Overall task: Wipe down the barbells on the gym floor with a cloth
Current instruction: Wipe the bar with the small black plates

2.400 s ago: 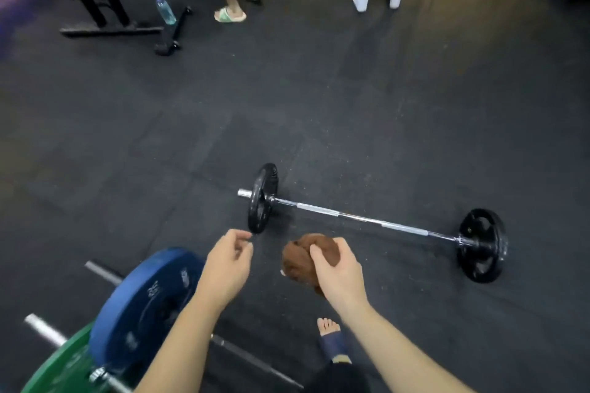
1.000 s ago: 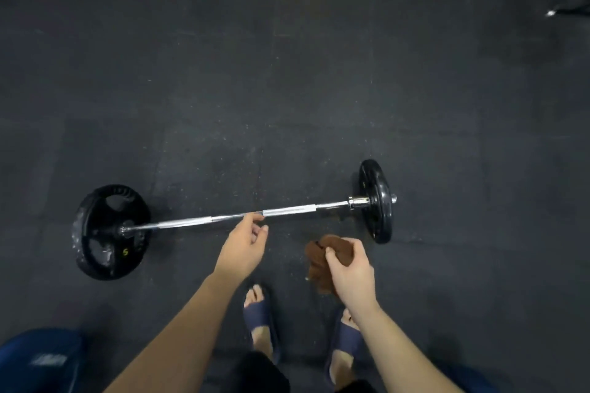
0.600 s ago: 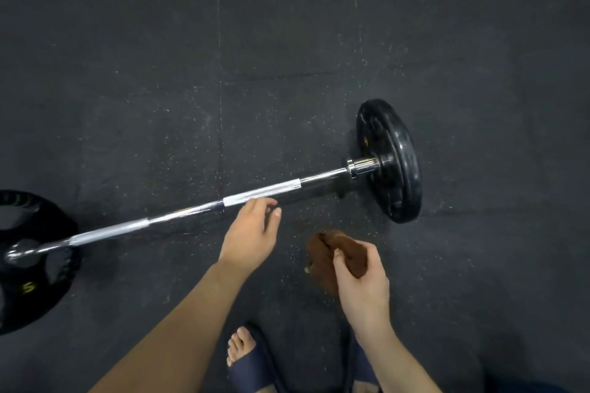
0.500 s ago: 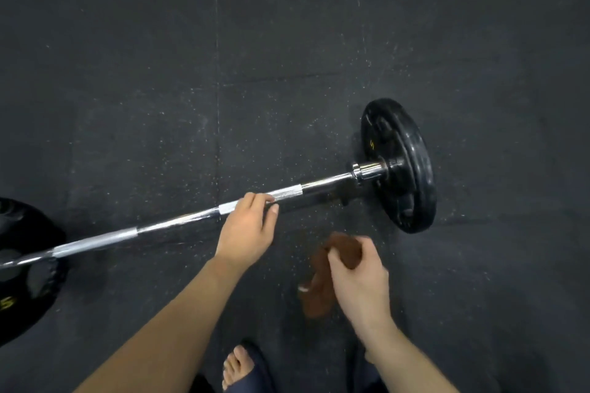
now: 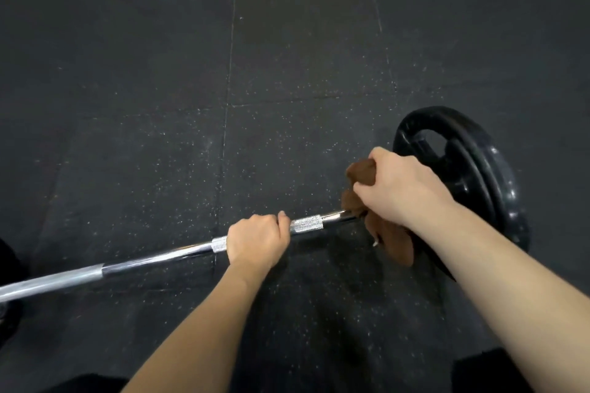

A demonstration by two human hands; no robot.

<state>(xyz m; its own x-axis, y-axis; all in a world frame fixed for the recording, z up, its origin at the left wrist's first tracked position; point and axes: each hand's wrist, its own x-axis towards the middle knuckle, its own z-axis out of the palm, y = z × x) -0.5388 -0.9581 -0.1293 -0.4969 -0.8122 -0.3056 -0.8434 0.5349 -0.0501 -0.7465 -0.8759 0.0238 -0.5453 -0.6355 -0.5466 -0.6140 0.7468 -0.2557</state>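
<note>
Left hand [image 5: 257, 241] has closed round the barbell [image 5: 153, 257], right hand [image 5: 399, 188] clamps the cloth [image 5: 362, 172] onto it, above speckled black mats [image 5: 143, 105].

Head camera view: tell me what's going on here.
A person is wiping a barbell. Their left hand grips the chrome steel barbell bar on a knurled section. Their right hand holds a crumpled brown cloth against the bar, right beside the round black weight plate at that end. The barbell lies across the dark speckled rubber floor. The wipe is at the plate end, and the rest of the bar is bare.
</note>
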